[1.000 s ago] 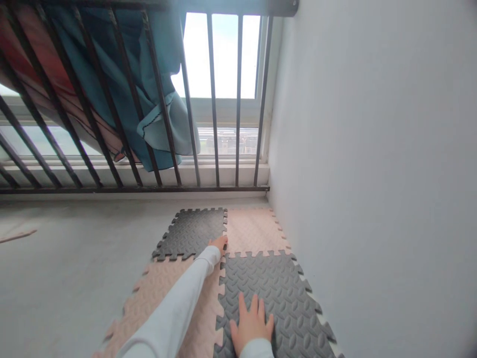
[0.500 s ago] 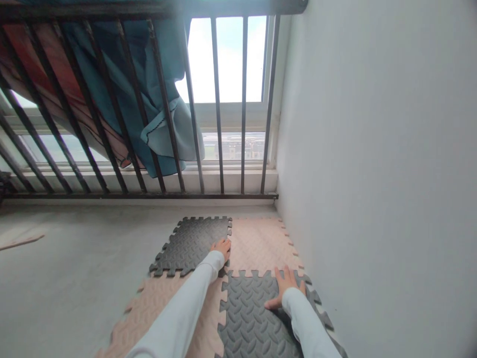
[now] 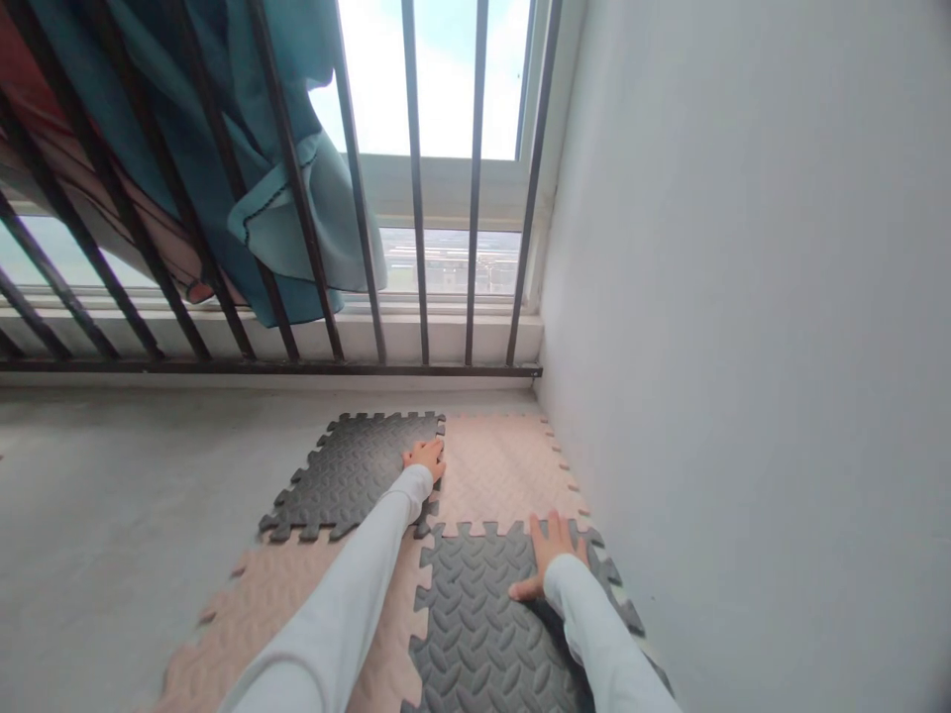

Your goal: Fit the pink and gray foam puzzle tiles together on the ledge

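Observation:
My left hand point(image 3: 426, 458) presses down with flattened fingers along the right edge of the far dark grey foam mat tile point(image 3: 357, 460), where it meets a pink foam mat tile point(image 3: 497, 470). My right hand point(image 3: 551, 553) lies with fingers spread on the near dark grey foam mat tile point(image 3: 482, 614), its fingertips reaching the seam with the pink tile. Under my left forearm is another pink tile point(image 3: 260, 594), partly hidden by the sleeve. All the tiles have toothed, jigsaw-like edges. Neither hand holds anything.
A white wall point(image 3: 743, 347) rises close along the right side of the mats. Ahead, a dark metal railing point(image 3: 297, 367) stands before a window, with blue and reddish cloth point(image 3: 297, 228) hanging behind its bars. Grey floor point(image 3: 111, 535) extends to the left.
My left hand has slid a little farther forward along the seam beside the far dark tile. My right hand stays on the near dark tile. The view has shifted slightly.

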### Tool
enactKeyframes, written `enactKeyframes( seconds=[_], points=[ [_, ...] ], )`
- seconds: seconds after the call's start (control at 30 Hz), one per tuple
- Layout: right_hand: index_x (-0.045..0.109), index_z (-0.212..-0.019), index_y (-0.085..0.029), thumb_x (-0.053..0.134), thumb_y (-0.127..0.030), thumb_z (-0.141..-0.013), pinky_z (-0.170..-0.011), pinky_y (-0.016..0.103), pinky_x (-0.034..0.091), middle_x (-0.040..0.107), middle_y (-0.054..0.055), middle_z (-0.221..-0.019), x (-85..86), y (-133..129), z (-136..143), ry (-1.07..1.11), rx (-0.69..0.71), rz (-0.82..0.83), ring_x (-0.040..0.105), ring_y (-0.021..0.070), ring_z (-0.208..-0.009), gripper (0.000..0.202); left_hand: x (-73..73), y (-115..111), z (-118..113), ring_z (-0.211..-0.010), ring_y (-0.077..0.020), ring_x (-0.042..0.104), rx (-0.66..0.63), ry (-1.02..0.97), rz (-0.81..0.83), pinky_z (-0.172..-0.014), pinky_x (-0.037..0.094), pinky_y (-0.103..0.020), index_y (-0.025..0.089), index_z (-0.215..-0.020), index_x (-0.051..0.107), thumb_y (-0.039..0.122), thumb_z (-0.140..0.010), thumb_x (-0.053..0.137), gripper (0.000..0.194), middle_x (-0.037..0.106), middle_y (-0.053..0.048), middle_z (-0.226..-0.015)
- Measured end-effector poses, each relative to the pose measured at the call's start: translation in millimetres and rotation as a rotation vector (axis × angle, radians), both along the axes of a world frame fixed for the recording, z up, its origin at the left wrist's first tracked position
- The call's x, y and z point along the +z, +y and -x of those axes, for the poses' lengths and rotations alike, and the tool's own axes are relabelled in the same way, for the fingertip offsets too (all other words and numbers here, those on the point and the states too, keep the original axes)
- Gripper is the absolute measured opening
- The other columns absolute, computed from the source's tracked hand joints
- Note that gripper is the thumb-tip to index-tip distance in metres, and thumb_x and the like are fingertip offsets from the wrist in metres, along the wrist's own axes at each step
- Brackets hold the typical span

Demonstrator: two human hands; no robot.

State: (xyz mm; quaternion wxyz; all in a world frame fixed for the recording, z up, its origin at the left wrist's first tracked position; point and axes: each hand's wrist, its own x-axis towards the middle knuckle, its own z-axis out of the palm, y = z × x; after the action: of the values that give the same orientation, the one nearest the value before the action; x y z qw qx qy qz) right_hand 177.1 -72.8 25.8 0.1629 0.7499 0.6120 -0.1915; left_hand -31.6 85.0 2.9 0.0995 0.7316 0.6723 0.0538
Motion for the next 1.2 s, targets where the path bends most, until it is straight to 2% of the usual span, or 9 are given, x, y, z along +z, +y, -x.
enactKeyframes(
  seconds=[0.1, 0.23, 0.4, 0.5, 0.73, 0.8, 0.93, 1.07, 1.2],
  points=[
    [0.005, -0.137, -0.018, 0.072, -0.057, -0.038, -0.101, 0.054, 0.011, -0.003, 0.017, -0.144, 2.1, 1.6, 2.3, -0.005, -0.003, 0.014, -0.001, 0.0316, -0.13, 0.126, -0.9, -2.5, 0.1, -0.117, -0.0241, 0.034, -0.043, 0.038, -0.031, -0.091, 0.031, -0.043, 0.033, -0.115, 0.05, 0.028, -0.075, 0.042, 0.041, 0.041, 0.007, -0.134],
    [0.005, -0.137, -0.017, 0.074, -0.053, -0.038, -0.101, 0.053, 0.013, -0.001, 0.018, -0.143, 6.5, 3.1, 5.2, -0.021, -0.01, 0.03, 0.001, 0.032, -0.13, 0.126, 7.3, 1.5, 3.1, -0.114, -0.023, 0.037, -0.146, 0.101, -0.014, -0.09, 0.033, -0.043, 0.032, -0.112, 0.052, 0.027, -0.076, 0.039, 0.039, 0.042, 0.005, -0.134],
    [0.004, -0.137, -0.017, 0.074, -0.055, -0.038, -0.101, 0.053, 0.012, -0.004, 0.017, -0.143, 7.8, 2.7, 5.1, -0.014, -0.01, 0.04, -0.002, 0.0323, -0.13, 0.126, 12.2, 16.8, 1.2, -0.114, -0.0264, 0.039, -0.066, 0.09, 0.025, -0.085, 0.037, -0.045, 0.034, -0.125, 0.037, 0.031, -0.077, 0.038, 0.049, 0.021, 0.004, -0.144],
    [0.004, -0.137, -0.017, 0.074, -0.055, -0.037, -0.101, 0.054, 0.012, -0.004, 0.018, -0.143, 7.6, 3.3, 5.3, -0.015, -0.011, 0.046, -0.002, 0.033, -0.13, 0.128, 10.0, 23.0, -2.1, -0.114, -0.0269, 0.039, -0.062, 0.101, 0.046, -0.086, 0.037, -0.046, 0.034, -0.125, 0.038, 0.031, -0.077, 0.037, 0.048, 0.025, 0.004, -0.142],
    [0.007, -0.137, -0.017, 0.074, -0.055, -0.037, -0.1, 0.055, 0.012, -0.003, 0.019, -0.143, 1.5, 2.4, 3.0, -0.01, -0.006, 0.023, -0.002, 0.0334, -0.13, 0.127, 11.9, 35.3, -4.0, -0.114, -0.0253, 0.042, -0.096, 0.125, 0.035, -0.088, 0.038, -0.045, 0.026, -0.121, 0.044, 0.035, -0.075, 0.036, 0.047, 0.039, -0.003, -0.135],
    [0.007, -0.137, -0.017, 0.074, -0.054, -0.037, -0.1, 0.055, 0.012, -0.003, 0.019, -0.143, -0.9, 2.2, 1.8, -0.003, 0.0, 0.009, -0.002, 0.0336, -0.13, 0.127, 13.3, 40.1, -3.9, -0.114, -0.0257, 0.042, -0.098, 0.12, 0.041, -0.087, 0.039, -0.045, 0.028, -0.124, 0.04, 0.037, -0.074, 0.037, 0.051, 0.036, -0.003, -0.137],
    [0.005, -0.137, -0.016, 0.073, -0.058, -0.035, -0.099, 0.056, 0.01, -0.004, 0.02, -0.142, -3.6, 2.7, 0.2, 0.011, 0.008, 0.01, -0.003, 0.035, -0.129, 0.13, 14.7, 50.9, -7.5, -0.118, -0.0273, 0.04, -0.074, 0.102, 0.105, -0.092, 0.038, -0.043, 0.031, -0.134, 0.022, 0.042, -0.075, 0.034, 0.061, 0.016, 0.003, -0.145],
    [0.004, -0.137, -0.017, 0.074, -0.057, -0.032, -0.099, 0.058, 0.009, -0.005, 0.021, -0.142, -3.9, 2.6, -0.6, 0.022, 0.007, 0.017, -0.005, 0.036, -0.129, 0.133, 15.2, 61.2, -13.5, -0.119, -0.026, 0.04, -0.051, 0.063, 0.124, -0.095, 0.036, -0.039, 0.03, -0.134, 0.022, 0.045, -0.077, 0.034, 0.061, 0.022, 0.001, -0.144],
    [0.005, -0.137, -0.017, 0.075, -0.055, -0.034, -0.099, 0.058, 0.01, -0.004, 0.021, -0.142, 0.1, 2.1, 1.2, 0.018, 0.006, 0.031, -0.004, 0.036, -0.129, 0.13, 20.0, 65.0, -12.3, -0.122, -0.0239, 0.037, -0.11, 0.016, 0.142, -0.098, 0.033, -0.036, 0.03, -0.132, 0.027, 0.041, -0.078, 0.038, 0.057, 0.028, 0.0, -0.141]
  ],
)
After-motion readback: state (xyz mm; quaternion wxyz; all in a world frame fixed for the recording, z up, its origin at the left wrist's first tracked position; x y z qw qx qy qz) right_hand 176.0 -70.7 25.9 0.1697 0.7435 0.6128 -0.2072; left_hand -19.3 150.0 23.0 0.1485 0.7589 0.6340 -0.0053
